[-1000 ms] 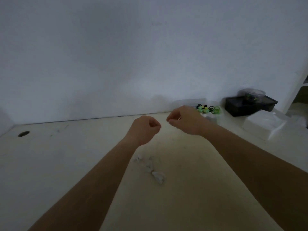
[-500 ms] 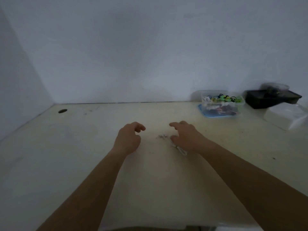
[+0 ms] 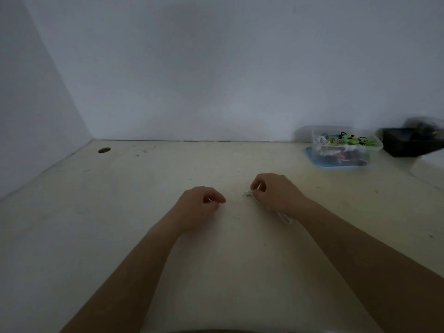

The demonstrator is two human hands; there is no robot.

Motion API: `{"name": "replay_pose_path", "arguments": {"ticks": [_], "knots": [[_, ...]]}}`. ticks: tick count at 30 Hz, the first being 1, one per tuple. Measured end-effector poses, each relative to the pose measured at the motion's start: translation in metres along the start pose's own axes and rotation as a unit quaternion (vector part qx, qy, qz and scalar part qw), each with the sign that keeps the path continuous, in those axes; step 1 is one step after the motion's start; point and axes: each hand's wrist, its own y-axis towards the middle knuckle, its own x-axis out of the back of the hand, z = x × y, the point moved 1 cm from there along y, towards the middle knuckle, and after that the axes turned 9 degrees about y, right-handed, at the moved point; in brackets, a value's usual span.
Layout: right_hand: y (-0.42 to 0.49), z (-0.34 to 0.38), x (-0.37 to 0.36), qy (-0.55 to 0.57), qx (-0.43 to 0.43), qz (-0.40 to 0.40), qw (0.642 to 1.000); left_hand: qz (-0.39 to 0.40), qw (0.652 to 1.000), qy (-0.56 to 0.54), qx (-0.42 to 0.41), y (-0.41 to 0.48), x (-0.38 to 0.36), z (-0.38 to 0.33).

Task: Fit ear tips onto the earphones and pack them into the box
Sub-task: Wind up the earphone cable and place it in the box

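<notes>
Curling inward above the worktop (image 3: 120, 212), the left hand's (image 3: 198, 205) grip may hold something; that cannot be told. At its 3 o'clock, the right hand (image 3: 276, 193) pinches the white earphones (image 3: 247, 193), whose cord (image 3: 284, 217) trails toward 5 o'clock. A clear tub (image 3: 346, 152) sits at 2 o'clock.

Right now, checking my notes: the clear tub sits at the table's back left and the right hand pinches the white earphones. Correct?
No: the head view shows the tub at the table's back right; the right hand does pinch the earphones.
</notes>
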Motion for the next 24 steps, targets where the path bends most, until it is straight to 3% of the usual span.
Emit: {"name": "replay_pose_path", "arguments": {"ticks": [11,15,24], "knots": [[0.01,-0.004,-0.002,0.039,0.022,0.017,0.999,-0.047,0.999,-0.003,-0.003,-0.004,0.009,0.024],[0.008,-0.006,0.0,0.075,0.043,-0.014,0.996,-0.067,0.997,-0.02,0.021,-0.003,0.011,0.018],[-0.002,0.006,0.001,0.308,0.071,-0.041,0.948,-0.071,0.948,-0.309,0.027,0.014,0.014,-0.022]]}}
